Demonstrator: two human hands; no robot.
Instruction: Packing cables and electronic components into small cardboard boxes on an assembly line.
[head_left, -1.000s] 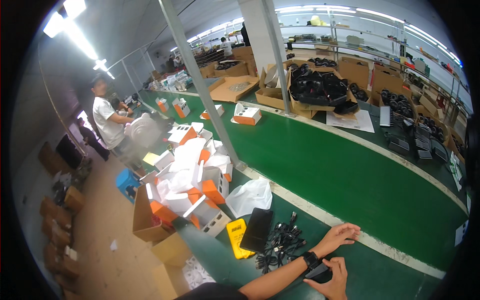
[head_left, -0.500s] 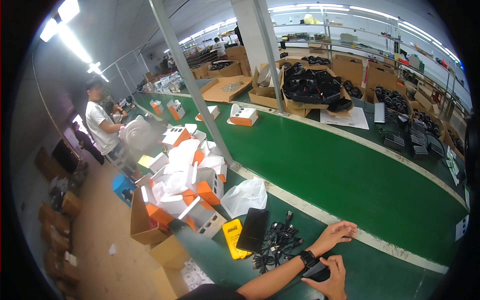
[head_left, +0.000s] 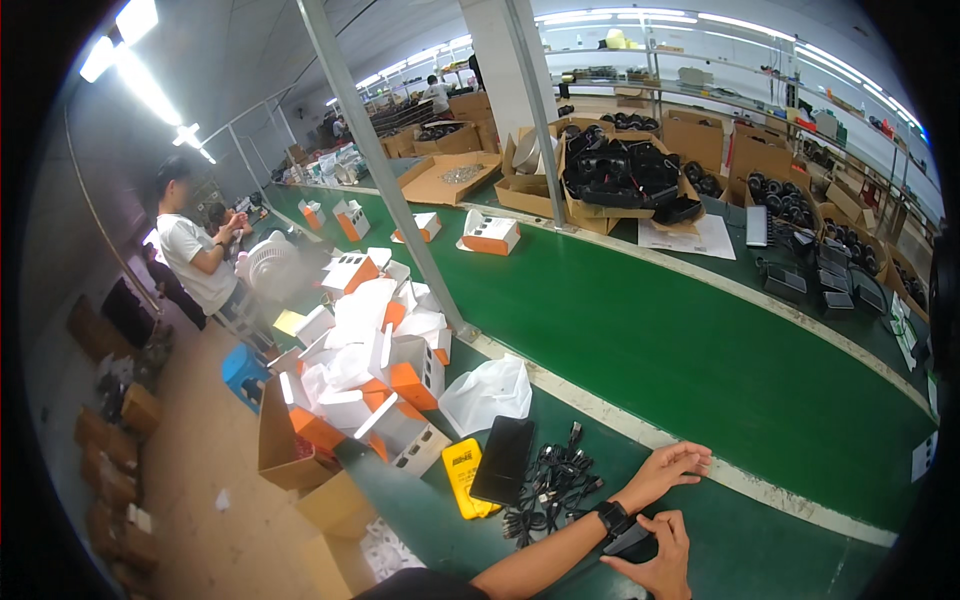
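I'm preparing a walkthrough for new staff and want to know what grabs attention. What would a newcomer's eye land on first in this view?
First the broad green conveyor belt running diagonally through the middle. Left of it sits a heap of white and orange cardboard boxes. At the bottom, the left hand rests on the belt edge, the right hand touches a small dark object beside tangled black cables.

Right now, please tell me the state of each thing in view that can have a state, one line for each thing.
Left hand: open, fingers spread flat on the green belt.
Right hand: closed around a small dark object.
Black flat phone-like slab: lying flat, partly over the yellow flat case.
Tangle of black cables: loose, unbundled.
White plastic bag: crumpled, lying flat.
Brown cardboard box of black parts: flaps open.
White-and-orange cartons: heaped in disorder.
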